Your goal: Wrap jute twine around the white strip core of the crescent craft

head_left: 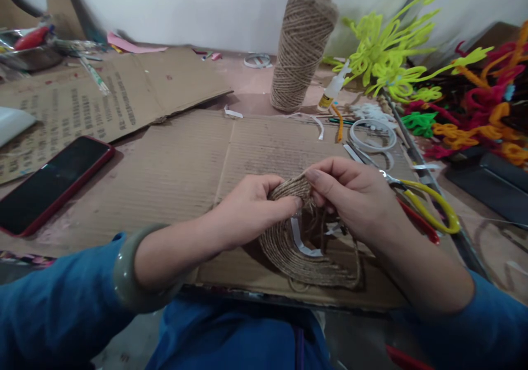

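Over the cardboard, both hands meet at a curved piece made of rows of brown twine [284,254], with white tape strips [302,241] along its inner edge. My left hand [256,210] grips the upper left part of its curve, thumb on top. My right hand [350,194] pinches the twine at the upper end between thumb and forefinger, close to my left thumb. A loose strand hangs down on the right side of the piece. My fingers partly hide where the rows end.
A big twine spool [303,51] and a glue bottle [334,87] stand behind. Yellow-handled scissors [433,205], red-handled pliers [418,221] and a tape roll [372,135] lie right. Left are a phone [53,183] and printed cardboard [124,92]. Bright pipe-cleaner flowers [388,56] crowd the back right.
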### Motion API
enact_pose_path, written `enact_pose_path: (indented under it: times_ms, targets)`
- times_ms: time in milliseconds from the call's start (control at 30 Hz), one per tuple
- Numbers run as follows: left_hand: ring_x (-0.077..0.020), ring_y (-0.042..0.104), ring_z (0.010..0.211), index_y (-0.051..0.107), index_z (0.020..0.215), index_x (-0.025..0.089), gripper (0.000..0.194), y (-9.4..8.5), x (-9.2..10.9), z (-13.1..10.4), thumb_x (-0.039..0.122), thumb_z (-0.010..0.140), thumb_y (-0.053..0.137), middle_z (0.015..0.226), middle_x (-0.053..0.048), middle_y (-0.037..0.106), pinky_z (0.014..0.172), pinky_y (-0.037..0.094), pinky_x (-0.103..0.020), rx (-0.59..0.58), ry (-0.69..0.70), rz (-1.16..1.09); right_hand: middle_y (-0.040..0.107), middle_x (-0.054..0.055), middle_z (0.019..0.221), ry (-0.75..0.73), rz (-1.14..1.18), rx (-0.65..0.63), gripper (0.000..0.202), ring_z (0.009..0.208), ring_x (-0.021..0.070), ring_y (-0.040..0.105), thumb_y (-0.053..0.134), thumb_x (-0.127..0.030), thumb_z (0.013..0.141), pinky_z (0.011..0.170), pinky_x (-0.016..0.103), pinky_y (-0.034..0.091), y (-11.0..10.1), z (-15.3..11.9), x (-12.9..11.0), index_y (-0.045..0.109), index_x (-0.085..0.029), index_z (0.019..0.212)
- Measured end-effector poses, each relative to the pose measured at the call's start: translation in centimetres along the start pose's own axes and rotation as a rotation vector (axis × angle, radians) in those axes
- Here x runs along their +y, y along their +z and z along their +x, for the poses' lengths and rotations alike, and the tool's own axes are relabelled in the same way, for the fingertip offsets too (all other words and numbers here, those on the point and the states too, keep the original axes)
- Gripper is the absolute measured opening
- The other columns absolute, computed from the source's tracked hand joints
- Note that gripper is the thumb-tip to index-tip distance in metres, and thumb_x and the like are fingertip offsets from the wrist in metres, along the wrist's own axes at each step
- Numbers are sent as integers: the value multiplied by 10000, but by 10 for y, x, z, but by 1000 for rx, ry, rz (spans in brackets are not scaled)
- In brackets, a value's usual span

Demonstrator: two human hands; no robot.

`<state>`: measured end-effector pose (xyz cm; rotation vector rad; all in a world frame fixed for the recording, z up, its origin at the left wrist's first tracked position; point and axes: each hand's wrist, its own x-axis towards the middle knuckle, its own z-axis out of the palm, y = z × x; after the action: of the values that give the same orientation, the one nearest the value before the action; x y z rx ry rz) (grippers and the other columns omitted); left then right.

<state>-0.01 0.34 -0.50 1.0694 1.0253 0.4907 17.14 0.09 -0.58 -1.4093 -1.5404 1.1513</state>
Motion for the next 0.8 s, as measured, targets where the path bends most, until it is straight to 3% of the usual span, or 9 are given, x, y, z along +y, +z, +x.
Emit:
enact_pose_path:
  times_ms: [133,300,467,600,800]
  targets:
    - [-97,506,524,553,718,151,119,0,-1,0,251,700,615,594,16,534,481,336,-204,-7,16,-12,519,-50,511,-12,-25,-4,243,414,52,408,585,-400,843,401,205,316,1,0,-2,604,-182,738]
    - [-103,528,547,563,743,151,165,-1,-2,4,293,715,642,613,22,536,508,378,-212,32,43,-85,524,-50,512,-16,-66,39,250,419,67,420,554,-410,853,398,209,312,-3,1,-1,649,-182,893]
    - [-111,569,616,591,769,148,198,-3,-1,5,287,689,707,643,29,550,565,420,-213,39,89,-154,527,-39,509,-43,-224,8,182,444,76,461,591,-348,813,413,203,348,-4,-3,-4,645,-181,766]
    - [-100,557,604,587,745,152,203,-3,-1,4,271,668,732,649,27,570,555,410,-200,39,82,-182,530,-46,505,-5,-179,-69,154,421,75,478,587,-321,799,406,195,372,-1,-3,-7,632,-181,751]
    - [-97,546,597,585,766,152,199,-2,-1,3,268,674,718,652,26,572,557,411,-205,22,73,-191,533,-50,504,23,-147,-77,136,418,69,485,586,-300,788,401,182,358,-1,-1,-6,609,-183,721]
